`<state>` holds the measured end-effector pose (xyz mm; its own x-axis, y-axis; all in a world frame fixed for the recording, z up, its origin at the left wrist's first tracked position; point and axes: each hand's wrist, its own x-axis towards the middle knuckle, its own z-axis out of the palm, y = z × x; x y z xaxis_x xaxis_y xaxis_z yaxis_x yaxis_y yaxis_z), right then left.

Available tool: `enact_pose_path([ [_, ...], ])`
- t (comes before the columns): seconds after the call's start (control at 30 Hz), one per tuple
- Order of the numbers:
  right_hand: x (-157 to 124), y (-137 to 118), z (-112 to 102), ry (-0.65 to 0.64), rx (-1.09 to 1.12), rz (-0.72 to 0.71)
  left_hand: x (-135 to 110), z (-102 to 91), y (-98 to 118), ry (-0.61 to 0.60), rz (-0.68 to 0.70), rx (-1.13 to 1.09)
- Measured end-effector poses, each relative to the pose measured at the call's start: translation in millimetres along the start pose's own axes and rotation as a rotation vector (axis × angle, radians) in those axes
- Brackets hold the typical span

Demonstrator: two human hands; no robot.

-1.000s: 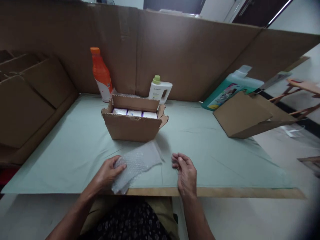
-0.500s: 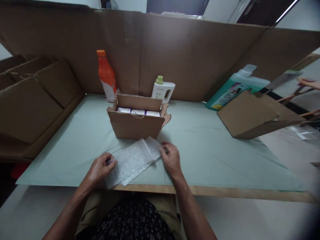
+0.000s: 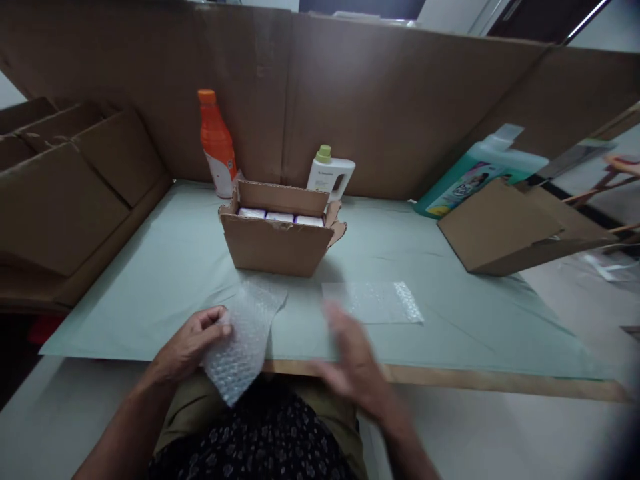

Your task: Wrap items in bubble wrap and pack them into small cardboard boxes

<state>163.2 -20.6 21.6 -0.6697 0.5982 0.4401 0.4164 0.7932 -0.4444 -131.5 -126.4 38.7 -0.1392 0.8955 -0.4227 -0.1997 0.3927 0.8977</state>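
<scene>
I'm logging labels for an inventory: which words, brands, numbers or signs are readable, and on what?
No text reads for certain.
White bottle: print too small to read.
Teal bottle: larger label lettering, too blurred.
Orange bottle: small mark, unreadable.
Held bubble wrap: no print seen.

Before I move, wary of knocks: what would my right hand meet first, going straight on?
Likely the flat bubble-wrap sheet, then maybe the middle cardboard box; your blurred right hand leaves depth unclear.
</scene>
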Motion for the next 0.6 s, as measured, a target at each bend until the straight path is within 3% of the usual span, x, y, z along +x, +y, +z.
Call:
enact_pose_path([
  [0.03, 4, -23, 19, -0.105, 0.089, -0.096, -4, 10.1, 3, -0.046, 0.032, 0.027],
  [0.1, 11, -56, 49, -0.092, 0.256, -0.130, -13, 24.6, 12, -0.087, 0.130, 0.177],
  [0.17, 19, -70, 60, 0.009, 0.409, 0.018, -22, 29.2, 20, 0.005, 0.290, 0.345],
  [0.23, 25, -71, 54, 0.060, 0.571, 0.241, -28, 26.1, 23, 0.170, 0.449, 0.456],
  [0.3, 29, -67, 43, 0.045, 0.726, 0.427, -25, 21.3, 19, 0.223, 0.526, 0.540],
  [0.4, 28, -62, 33, 0.098, 0.832, 0.612, -10, 18.6, 4, 0.000, 0.426, 0.637],
  [0.47, 23, -55, 31, 0.236, 0.798, 0.719, 2, 17.8, -4, -0.159, 0.298, 0.650],
  [0.6, 6, -22, 16, 0.570, 0.591, 0.872, 18, 17.4, -3, -0.232, 0.215, 0.667],
])
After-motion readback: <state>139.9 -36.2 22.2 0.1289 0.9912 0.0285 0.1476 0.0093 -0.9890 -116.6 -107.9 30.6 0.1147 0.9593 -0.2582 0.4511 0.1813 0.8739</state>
